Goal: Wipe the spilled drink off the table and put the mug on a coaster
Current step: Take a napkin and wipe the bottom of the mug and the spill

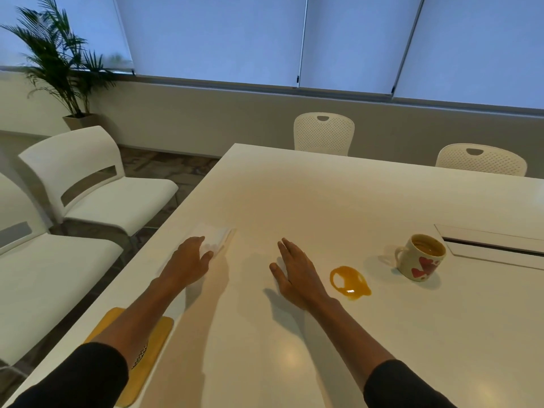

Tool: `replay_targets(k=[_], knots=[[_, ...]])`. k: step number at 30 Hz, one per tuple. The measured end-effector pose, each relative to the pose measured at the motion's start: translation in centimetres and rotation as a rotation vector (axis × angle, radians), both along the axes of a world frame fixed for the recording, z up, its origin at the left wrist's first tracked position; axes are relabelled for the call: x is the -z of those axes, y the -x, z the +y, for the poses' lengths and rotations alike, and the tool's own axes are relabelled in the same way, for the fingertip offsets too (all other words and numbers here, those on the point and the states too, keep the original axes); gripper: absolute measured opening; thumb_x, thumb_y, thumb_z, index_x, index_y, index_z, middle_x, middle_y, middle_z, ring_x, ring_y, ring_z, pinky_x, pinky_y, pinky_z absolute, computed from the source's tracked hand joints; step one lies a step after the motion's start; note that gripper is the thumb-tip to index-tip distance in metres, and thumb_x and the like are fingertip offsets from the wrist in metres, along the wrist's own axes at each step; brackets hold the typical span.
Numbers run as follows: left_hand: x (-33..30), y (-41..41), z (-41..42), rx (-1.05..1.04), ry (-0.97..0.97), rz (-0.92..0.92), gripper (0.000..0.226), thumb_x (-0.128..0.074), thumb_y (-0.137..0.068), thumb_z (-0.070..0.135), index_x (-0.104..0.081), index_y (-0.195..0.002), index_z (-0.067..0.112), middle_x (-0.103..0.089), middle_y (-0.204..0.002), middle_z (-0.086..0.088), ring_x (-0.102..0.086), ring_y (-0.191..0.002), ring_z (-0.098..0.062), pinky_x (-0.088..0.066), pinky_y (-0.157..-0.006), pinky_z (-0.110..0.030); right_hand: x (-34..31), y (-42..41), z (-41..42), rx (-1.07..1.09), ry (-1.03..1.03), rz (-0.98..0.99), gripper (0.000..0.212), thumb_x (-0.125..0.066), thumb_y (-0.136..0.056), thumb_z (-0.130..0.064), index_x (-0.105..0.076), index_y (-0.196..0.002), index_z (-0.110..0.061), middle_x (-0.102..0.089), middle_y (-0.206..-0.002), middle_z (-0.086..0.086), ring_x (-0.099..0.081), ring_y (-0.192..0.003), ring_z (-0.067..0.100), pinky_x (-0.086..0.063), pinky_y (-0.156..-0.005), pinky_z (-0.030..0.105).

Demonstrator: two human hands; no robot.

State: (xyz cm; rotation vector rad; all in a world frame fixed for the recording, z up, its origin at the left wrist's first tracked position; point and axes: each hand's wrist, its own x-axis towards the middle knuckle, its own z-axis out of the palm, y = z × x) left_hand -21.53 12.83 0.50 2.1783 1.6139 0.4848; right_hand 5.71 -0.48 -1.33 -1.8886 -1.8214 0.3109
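White surface [294, 201], seen from head height, looking forward and down

Left hand [188, 262] at 9 o'clock of frame centre, fingers curved over near edge of folded white tissue [216, 237]; fingertips touching it, full grip not confirmed. Tissue lying flat on surface at 12 o'clock of that hand

Right hand [294, 269] just right of centre, fingers straight and spread, palm down, low over surface; holding nothing. Contact with surface not clear

Orange-brown spill [348, 281] at 3 o'clock of right hand, near it, apart from it. Small puddle, glossy, pale patch in middle

Mug [421, 257] at 2 o'clock of spill, upright, standing straight on surface, near puddle but not touching. White with red hearts, handle toward 9 o'clock, brownish liquid inside

Yellow coaster [147, 357] at 7 o'clock of frame, near front left edge of surface, partly under left forearm; well apart from mug

Recessed cable hatch [494, 245] in surface at 3 o'clock of mug. White chairs [97, 189] at 9 o'clock beside surface; two perforated-back chairs [323, 132] at far edge. Potted palm [59, 60] at 10 o'clock, lowered blinds [220, 33] across 12 o'clock
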Motion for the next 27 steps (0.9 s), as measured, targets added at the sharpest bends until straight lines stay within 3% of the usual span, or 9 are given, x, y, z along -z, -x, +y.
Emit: replay_targets(k=[6, 14, 16, 18, 20, 22, 24, 27], knots=[[1.7, -0.1, 1.1, -0.017, 0.012, 0.027, 0.065, -0.058, -0.098, 0.04, -0.04, -0.152, 0.008, -0.042, -0.159, -0.013, -0.038, -0.147, -0.03, -0.031, -0.121, -0.043, 2.4, 1.7, 0.5, 0.011, 0.047, -0.001, 0.069, -0.037, -0.109, -0.049, -0.023, -0.166, -0.013, -0.021, -0.175, 0.005, -0.017, -0.162, 0.022, -0.018, -0.131, 0.044], [2.0, -1.5, 1.8, -0.009, 0.031, 0.127, 0.088, -0.052, -0.093, 0.063, -0.03, -0.156, 0.006, -0.029, -0.165, -0.014, -0.025, -0.154, -0.03, -0.03, -0.12, -0.044, 3.8, 2.2, 0.6, 0.013, 0.035, -0.047, 0.068, -0.033, -0.108, -0.049, -0.027, -0.165, -0.012, -0.025, -0.174, 0.006, -0.019, -0.161, 0.022, -0.016, -0.131, 0.049], [1.8, -1.7, 2.0, -0.004, 0.043, 0.181, 0.083, -0.048, -0.097, 0.059, -0.029, -0.156, 0.004, -0.029, -0.165, -0.016, -0.026, -0.153, -0.031, -0.029, -0.12, -0.044, 3.9, 2.1, 0.6, 0.011, 0.03, -0.051, 0.068, -0.031, -0.108, -0.049, -0.026, -0.165, -0.013, -0.026, -0.173, 0.005, -0.019, -0.161, 0.021, -0.014, -0.132, 0.047], [1.5, -1.9, 2.1, -0.001, 0.026, 0.207, 0.066, -0.044, -0.102, 0.045, -0.038, -0.151, 0.001, -0.041, -0.157, -0.019, -0.038, -0.146, -0.034, -0.034, -0.117, -0.044, 4.0, 2.1, 0.6, 0.009, 0.03, -0.058, 0.069, -0.029, -0.107, -0.05, -0.026, -0.165, -0.013, -0.026, -0.173, 0.005, -0.018, -0.161, 0.02, -0.012, -0.132, 0.046], [1.3, -2.1, 2.1, -0.001, -0.029, 0.181, 0.044, -0.04, -0.105, 0.031, -0.056, -0.129, -0.002, -0.061, -0.131, -0.02, -0.058, -0.124, -0.036, -0.047, -0.104, -0.045, 4.0, 2.1, 0.7, 0.009, 0.025, -0.064, 0.069, -0.027, -0.107, -0.05, -0.026, -0.165, -0.014, -0.026, -0.173, 0.004, -0.019, -0.161, 0.02, -0.012, -0.132, 0.046], [0.9, -2.3, 1.9, -0.014, -0.061, 0.133, 0.034, -0.038, -0.105, 0.023, -0.059, -0.109, -0.002, -0.065, -0.109, -0.019, -0.065, -0.105, -0.036, -0.052, -0.091, -0.045, 4.2, 2.1, 0.7, 0.01, 0.023, -0.071, 0.068, -0.027, -0.108, -0.051, -0.026, -0.166, -0.015, -0.026, -0.173, 0.004, -0.019, -0.161, 0.019, -0.011, -0.132, 0.046], [0.3, -2.4, 1.5, -0.033, -0.077, 0.108, 0.034, -0.037, -0.106, 0.022, -0.061, -0.107, -0.002, -0.066, -0.105, -0.019, -0.066, -0.1, -0.034, -0.052, -0.088, -0.044, 4.3, 2.0, 0.7, 0.01, 0.025, -0.075, 0.068, -0.026, -0.108, -0.051, -0.025, -0.166, -0.015, -0.026, -0.174, 0.003, -0.019, -0.161, 0.018, -0.01, -0.133, 0.045], [-1.0, -2.8, 1.1, -0.049, -0.087, 0.075, 0.04, -0.035, -0.107, 0.023, -0.063, -0.116, -0.004, -0.069, -0.114, -0.021, -0.067, -0.107, -0.035, -0.053, -0.096, -0.044, 4.2, 2.0, 0.7, 0.013, 0.026, -0.072, 0.068, -0.026, -0.108, -0.051, -0.025, -0.166, -0.015, -0.025, -0.174, 0.003, -0.019, -0.161, 0.019, -0.011, -0.132, 0.046]])
